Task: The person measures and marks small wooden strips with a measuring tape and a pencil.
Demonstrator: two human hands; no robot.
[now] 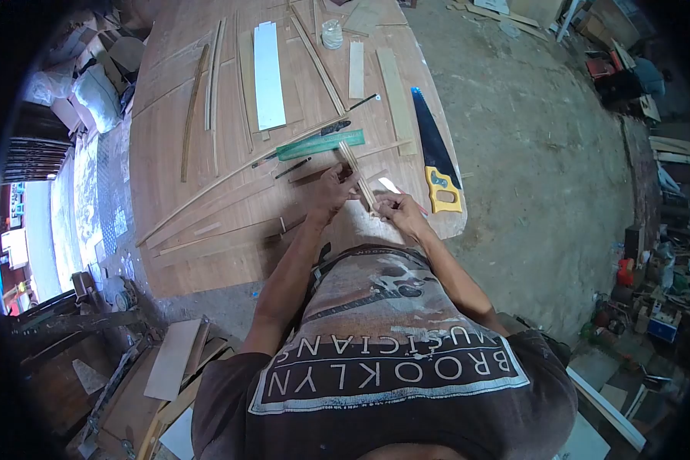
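Note:
A small bundle of thin wooden strips (349, 159) is held in front of my body, tilted across the table's near edge. My left hand (333, 190) is closed around its left side, near the middle. At the lower end, the fingers of my right hand (400, 213) pinch the strips. Just beyond my hands lies a green translucent ruler-like strip (322, 144), with a dark slim tool (293, 167) beside it. To the right of my right hand is a hand saw (441, 184) with a yellow handle and dark blade. A white pointed piece (389, 185) lies between the hands and the saw.
The wooden table (169, 153) carries long thin strips (215, 77), a white board (269, 84), a pale wooden slat (395, 100) and a clear jar (332, 34). Concrete floor (514, 153) runs along the right. Boards (172, 356) lean at the lower left.

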